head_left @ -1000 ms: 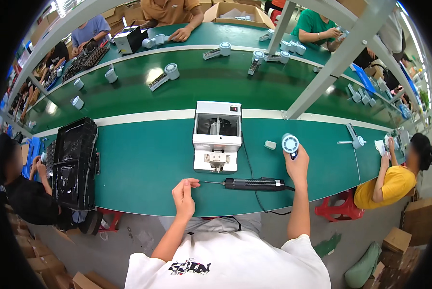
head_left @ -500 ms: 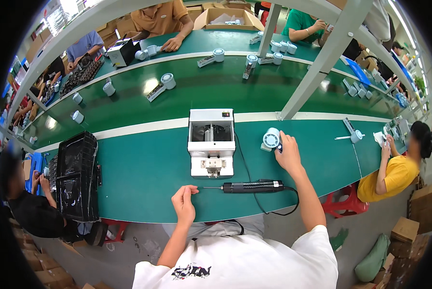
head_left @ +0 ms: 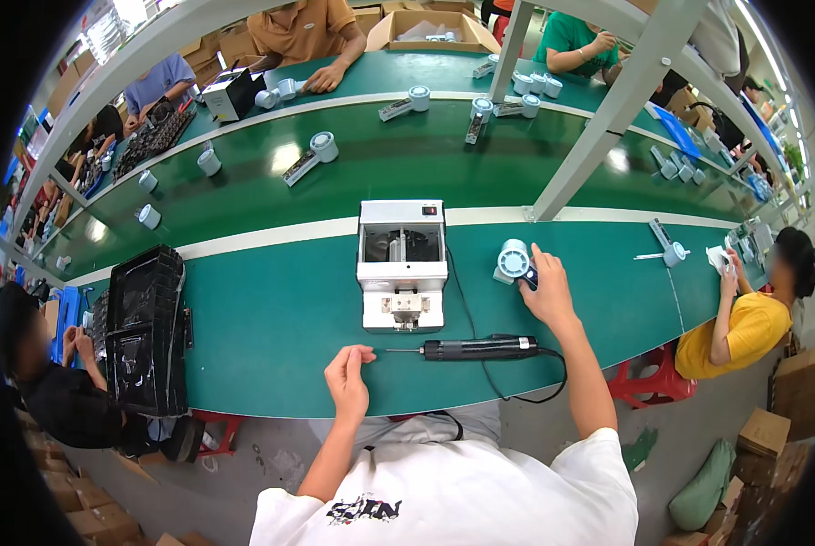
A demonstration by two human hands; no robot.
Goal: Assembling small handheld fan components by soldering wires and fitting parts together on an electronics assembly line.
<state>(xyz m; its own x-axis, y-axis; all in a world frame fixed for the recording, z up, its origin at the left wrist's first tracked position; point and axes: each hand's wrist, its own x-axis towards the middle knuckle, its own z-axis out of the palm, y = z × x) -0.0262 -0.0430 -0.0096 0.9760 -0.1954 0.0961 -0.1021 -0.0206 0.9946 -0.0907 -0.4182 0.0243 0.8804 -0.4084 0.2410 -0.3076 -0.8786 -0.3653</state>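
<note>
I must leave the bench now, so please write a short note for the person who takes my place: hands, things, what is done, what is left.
Right hand: holds the small white handheld fan on the green table, right of the white machine.
Left hand: empty, fingers curled, near the tip of the black electric screwdriver, not touching it.
Done: fan brought to the work spot.
Left: screwdriver lies unused; the fan is not yet at the machine.
</note>
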